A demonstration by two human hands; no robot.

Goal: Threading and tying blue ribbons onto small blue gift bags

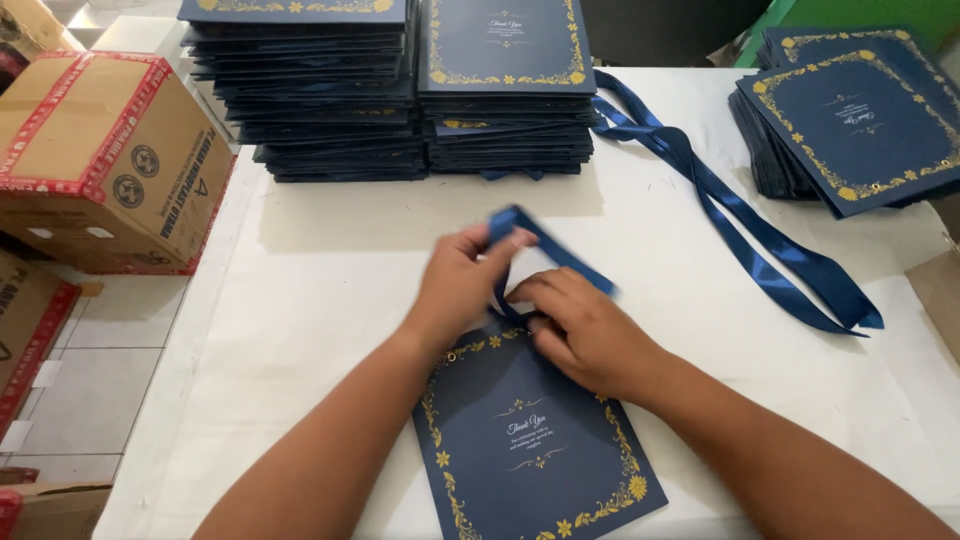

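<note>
Flat navy paper bag (530, 445) with gold floral border lies near centre on the white table (320, 300), its top edge pointing far, under both hands. Left hand (462, 283) is pinched shut on a loop of blue satin ribbon (545, 250), thumb and forefinger closed on the far end of the loop. Right hand (585, 330) is curled down over the bag's top edge, fingertips pressing where the ribbon meets the bag — can't tell whether it actually grips the ribbon or just pins it.

Risks, as I judge them:
- One small eyelet shows by the left wrist at the bag's top-left corner; the other is hidden under the right hand. Ribbon pulled hard or at an angle could tear the paper around a hole.
- Satin is slippery. A light pinch could let the end slide back out.
- The loop looks twisted. Pulled tight like that, the handle sets with a kink.
- The right hand bears on the top edge, so too much pressure could crease the bag.
- Bag sits close to the near table edge. A sideways tug could skid it off.

Nearby: loose ribbon lengths (740, 220) trail across the table to the right, two tall stacks of bags (400, 100) far centre, another pile (850, 120) far right, cardboard boxes (100, 160) to the left.
</note>
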